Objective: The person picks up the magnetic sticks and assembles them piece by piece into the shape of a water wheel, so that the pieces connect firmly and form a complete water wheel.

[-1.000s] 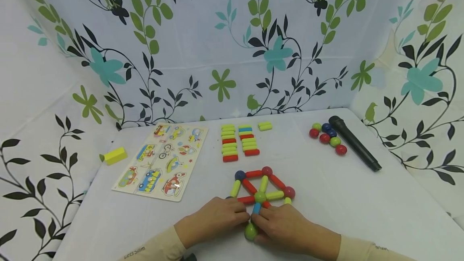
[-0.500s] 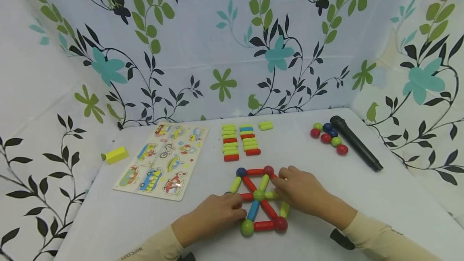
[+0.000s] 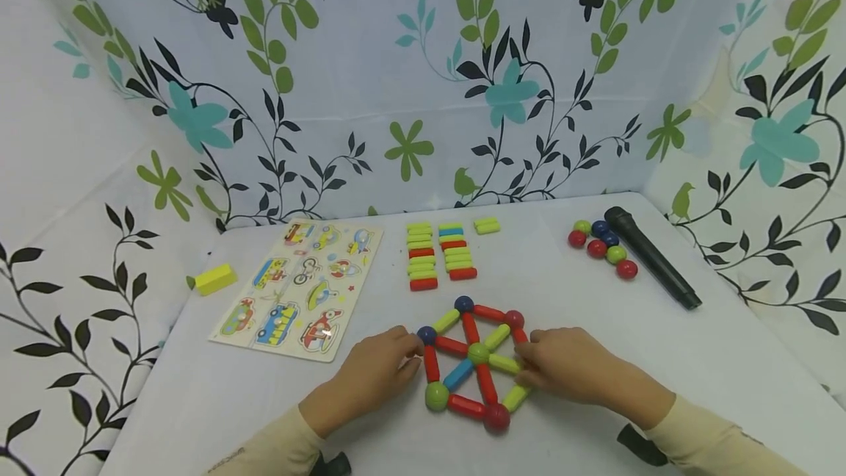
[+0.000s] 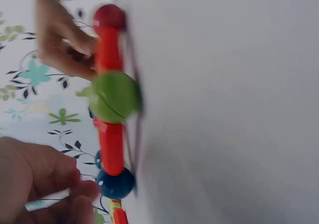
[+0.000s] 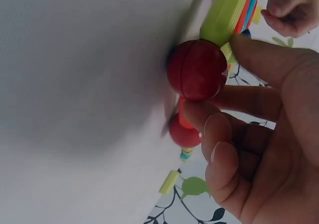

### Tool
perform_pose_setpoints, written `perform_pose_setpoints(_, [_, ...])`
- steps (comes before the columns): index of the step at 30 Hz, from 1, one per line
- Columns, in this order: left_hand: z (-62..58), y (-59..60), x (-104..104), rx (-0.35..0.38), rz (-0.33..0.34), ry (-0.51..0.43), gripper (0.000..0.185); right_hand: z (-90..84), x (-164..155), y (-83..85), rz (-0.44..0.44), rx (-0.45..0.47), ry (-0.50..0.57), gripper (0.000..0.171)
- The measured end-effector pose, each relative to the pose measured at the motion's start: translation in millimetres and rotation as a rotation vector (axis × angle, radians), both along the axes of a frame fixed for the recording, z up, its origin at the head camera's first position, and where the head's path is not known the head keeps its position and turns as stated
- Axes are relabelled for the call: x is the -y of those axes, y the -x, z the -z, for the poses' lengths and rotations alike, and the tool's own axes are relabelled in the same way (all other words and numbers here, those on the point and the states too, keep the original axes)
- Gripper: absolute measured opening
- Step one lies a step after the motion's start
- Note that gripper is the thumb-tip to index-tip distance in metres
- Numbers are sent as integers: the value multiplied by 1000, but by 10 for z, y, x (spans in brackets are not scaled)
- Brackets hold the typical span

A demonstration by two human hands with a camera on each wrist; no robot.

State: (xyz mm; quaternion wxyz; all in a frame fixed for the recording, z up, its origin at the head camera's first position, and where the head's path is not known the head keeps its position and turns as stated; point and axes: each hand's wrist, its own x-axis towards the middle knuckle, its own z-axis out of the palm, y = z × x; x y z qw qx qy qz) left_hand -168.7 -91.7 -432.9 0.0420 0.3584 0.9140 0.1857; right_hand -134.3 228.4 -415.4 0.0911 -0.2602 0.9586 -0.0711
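Left hand (image 4: 35,184) beside blue ball (image 4: 115,183), red sticks (image 4: 110,147), green ball (image 4: 114,95)

We note the flat frame of coloured magnetic rods and balls (image 3: 472,358) turned on the table, now sitting diamond-wise. Our right hand (image 3: 568,369) dropped to its right edge; left hand (image 3: 380,366) moved up to the dark blue ball (image 3: 426,334).

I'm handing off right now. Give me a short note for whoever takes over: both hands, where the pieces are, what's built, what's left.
Left hand: fingertips at the dark blue ball on the structure's left corner.
Right hand: fingers on the right side, at a red ball.
Built: the rod-and-ball structure lies flat on the table, a closed ring of rods and balls with spokes meeting at a green hub ball.
Spare: stacked rods behind it, loose balls back right beside a black microphone.
Untouched: the vehicle puzzle board, the yellow block.
Left: any further building, from those spares.
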Motion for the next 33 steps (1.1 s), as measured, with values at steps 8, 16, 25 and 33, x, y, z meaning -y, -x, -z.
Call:
perform_pose_setpoints(8, [3,20,-21,549,-216,-209,18,-52,103,-37,69,61,6,24])
perform_pose_setpoints(16, [153,107,-79,656,-357,-296,28,14,206,-109,69,124,88,23])
perform_pose_setpoints(25, [165,224,-12,677,-423,-423,28,0,265,-135,1,222,209,16])
perform_pose_setpoints(33, [159,302,-43,596,-452,-434,30,-8,340,-163,-23,290,221,20])
